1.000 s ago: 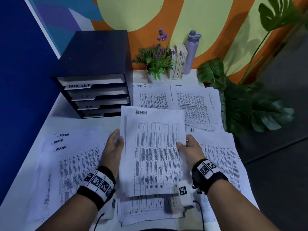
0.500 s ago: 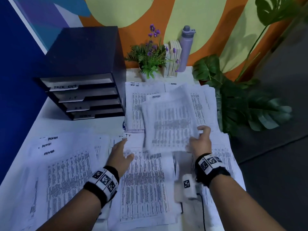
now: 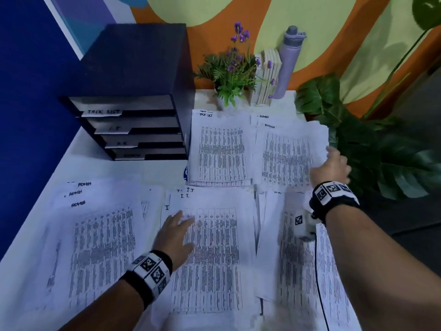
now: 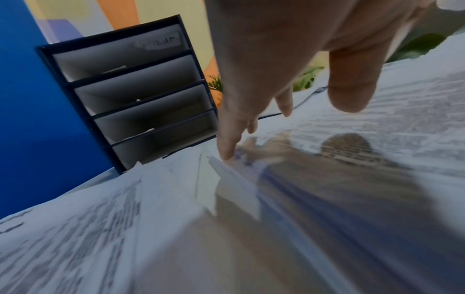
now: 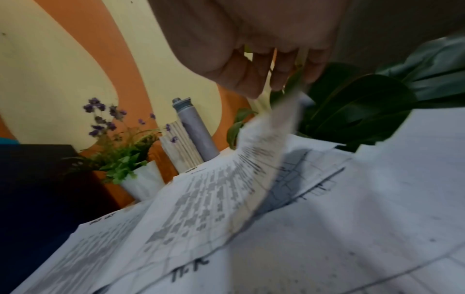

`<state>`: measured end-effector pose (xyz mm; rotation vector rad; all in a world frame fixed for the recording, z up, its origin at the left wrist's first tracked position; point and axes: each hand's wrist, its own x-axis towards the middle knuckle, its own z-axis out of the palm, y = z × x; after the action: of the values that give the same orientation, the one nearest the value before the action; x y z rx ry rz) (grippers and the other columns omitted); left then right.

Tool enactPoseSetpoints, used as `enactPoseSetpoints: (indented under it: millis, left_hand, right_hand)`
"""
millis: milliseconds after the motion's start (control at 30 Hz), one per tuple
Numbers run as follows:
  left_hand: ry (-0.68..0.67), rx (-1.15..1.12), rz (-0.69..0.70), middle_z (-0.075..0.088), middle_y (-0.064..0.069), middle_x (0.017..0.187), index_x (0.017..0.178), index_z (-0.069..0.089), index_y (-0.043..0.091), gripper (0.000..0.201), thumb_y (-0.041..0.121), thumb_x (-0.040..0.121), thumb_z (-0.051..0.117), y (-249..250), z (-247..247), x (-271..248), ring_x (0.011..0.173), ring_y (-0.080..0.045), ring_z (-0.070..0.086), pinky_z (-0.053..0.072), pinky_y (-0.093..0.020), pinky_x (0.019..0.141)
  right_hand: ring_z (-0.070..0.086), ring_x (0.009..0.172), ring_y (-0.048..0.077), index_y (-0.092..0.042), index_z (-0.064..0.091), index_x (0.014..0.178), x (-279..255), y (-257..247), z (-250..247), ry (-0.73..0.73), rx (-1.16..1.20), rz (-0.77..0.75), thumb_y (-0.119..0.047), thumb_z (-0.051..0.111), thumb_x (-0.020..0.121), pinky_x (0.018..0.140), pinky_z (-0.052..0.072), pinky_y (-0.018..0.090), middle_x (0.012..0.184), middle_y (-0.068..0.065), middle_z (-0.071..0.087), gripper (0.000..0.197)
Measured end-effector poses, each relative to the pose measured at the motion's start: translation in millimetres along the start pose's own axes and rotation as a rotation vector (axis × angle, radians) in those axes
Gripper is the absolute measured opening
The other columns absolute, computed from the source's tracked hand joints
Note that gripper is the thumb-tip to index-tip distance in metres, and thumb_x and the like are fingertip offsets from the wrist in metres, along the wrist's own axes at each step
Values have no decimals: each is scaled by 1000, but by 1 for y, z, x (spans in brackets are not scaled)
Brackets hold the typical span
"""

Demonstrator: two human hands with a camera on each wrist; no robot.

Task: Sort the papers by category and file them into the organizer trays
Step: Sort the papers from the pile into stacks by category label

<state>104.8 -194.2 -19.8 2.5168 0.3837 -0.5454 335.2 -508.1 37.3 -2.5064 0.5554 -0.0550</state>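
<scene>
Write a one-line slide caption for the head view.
Left hand flat on I.T. pile; right hand lays a sheet on Admin pile.

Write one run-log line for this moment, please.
left hand: flat on I.T. pile | right hand: placing sheet on ADMIN pile

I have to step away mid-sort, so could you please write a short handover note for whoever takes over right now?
Left hand: open, flat on the I.T. pile.
Right hand: holding the edge of an ADMIN sheet as it goes onto the far ADMIN pile.
Piles on the table: TASK LIST pile beside the organizer, a second ADMIN pile near left, H.R. pile near right.
Done: papers are grouped by heading.
Left: release the sheet, merge both ADMIN piles, file every pile; I see no sorted papers in the trays yet.
</scene>
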Motion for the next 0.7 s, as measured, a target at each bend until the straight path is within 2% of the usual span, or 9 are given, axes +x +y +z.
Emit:
enactPoseSetpoints:
  millis: [100,200,333,400,500,567,600,667,700]
  left_hand:
    - [123,-91,-35,10,2,161,151,26,25,64,24,95,57,-18,-12,-6,148,-18,8,14,-38,121]
    - [228,-137,-154,19,-3,159,151,27,19,64,20,95,57,-52,-26,-12,146,-21,16,18,-38,120]
    - [380,-203,-385,28,-12,155,149,31,13,65,18,91,61,-112,-45,-21,142,-28,28,24,-38,117]
    - [411,-192,-528,27,-15,155,150,29,7,69,20,90,61,-141,-55,-28,142,-31,27,23,-40,117]
    - [359,-121,-699,27,-18,154,150,25,6,80,29,85,66,-182,-66,-40,143,-32,25,27,-41,116]
    - [267,-89,-778,21,-17,157,152,18,9,97,44,79,72,-201,-70,-49,144,-31,22,28,-41,115]
    - [233,-80,-800,21,-17,157,152,16,10,105,52,75,74,-207,-70,-53,144,-31,22,29,-42,114]
    - [187,-17,-805,24,-16,155,152,15,11,119,66,65,74,-218,-69,-59,142,-31,26,32,-43,112]
    - [173,21,-794,26,-15,155,152,13,12,124,71,60,74,-223,-67,-61,142,-31,27,33,-43,111]
  right_hand:
    - [36,127,35,-24,50,132,-24,-18,12,-45,-35,-118,7,50,75,105,34,49,137,11,42,65]
    - [48,119,31,-16,62,121,-70,-33,39,-167,105,-281,12,46,80,102,41,39,128,13,49,52]
    - [59,101,17,-12,66,104,-153,-55,72,-491,308,-305,-3,57,88,95,50,31,110,-1,60,21]
    - [61,95,17,-14,67,96,-192,-64,87,-631,340,-337,-7,63,86,89,51,28,104,0,63,14]
    - [62,86,9,-21,69,85,-239,-75,109,-778,296,-430,-1,55,86,85,49,24,96,-3,70,24]
    - [60,77,-3,-12,72,86,-264,-85,118,-885,248,-454,3,50,85,80,47,19,84,-18,68,27]
    - [61,77,-6,-8,72,94,-275,-91,122,-923,220,-478,4,49,86,79,48,17,82,-19,68,27]
    - [66,90,9,-4,69,107,-295,-104,127,-947,138,-568,-5,52,91,82,48,17,96,-2,72,24]
    - [66,94,18,-4,68,105,-303,-109,132,-950,91,-608,-11,52,93,83,48,22,99,7,71,22]
